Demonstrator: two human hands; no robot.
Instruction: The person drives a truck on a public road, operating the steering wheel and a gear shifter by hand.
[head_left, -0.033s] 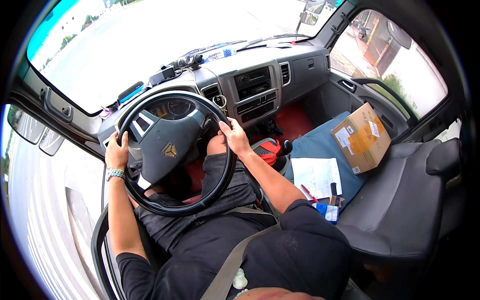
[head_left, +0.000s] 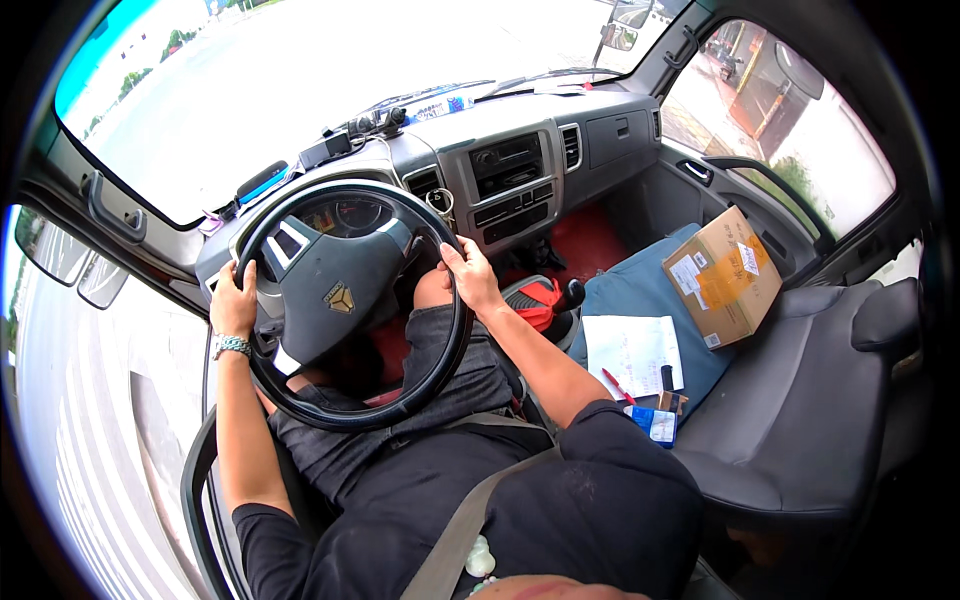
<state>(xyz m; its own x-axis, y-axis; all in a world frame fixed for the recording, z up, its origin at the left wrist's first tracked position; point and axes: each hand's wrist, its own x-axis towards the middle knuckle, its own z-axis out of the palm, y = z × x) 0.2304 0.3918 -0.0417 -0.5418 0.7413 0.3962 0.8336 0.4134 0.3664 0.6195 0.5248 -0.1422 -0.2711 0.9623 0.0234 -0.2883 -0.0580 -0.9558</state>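
Observation:
A large black steering wheel point(head_left: 345, 418) with a grey hub stands in front of me. My left hand point(head_left: 234, 300) is closed around the left side of its rim, a beaded bracelet point(head_left: 232, 346) on the wrist. On the upper right of the rim, my right hand point(head_left: 472, 277) has its fingers wrapped, with the thumb lying along the top. Behind the wheel is the instrument cluster point(head_left: 345, 215). To the right of the wheel rises a gear lever point(head_left: 572, 293) with a red cloth point(head_left: 540, 305) beside it. A seat belt point(head_left: 480, 515) crosses my chest.
A taped cardboard box point(head_left: 722, 275) sits on the blue-grey seat cover at right, near a paper sheet point(head_left: 632, 350), a red pen point(head_left: 618, 386) and a small blue-and-white pack point(head_left: 652, 424). Small devices point(head_left: 325, 150) lie on the dashboard. Road and striped markings show outside the left window.
Outside the windows the view has shifted slightly, including the road markings at left and the motorbike at right. Both hands and the wheel look unchanged.

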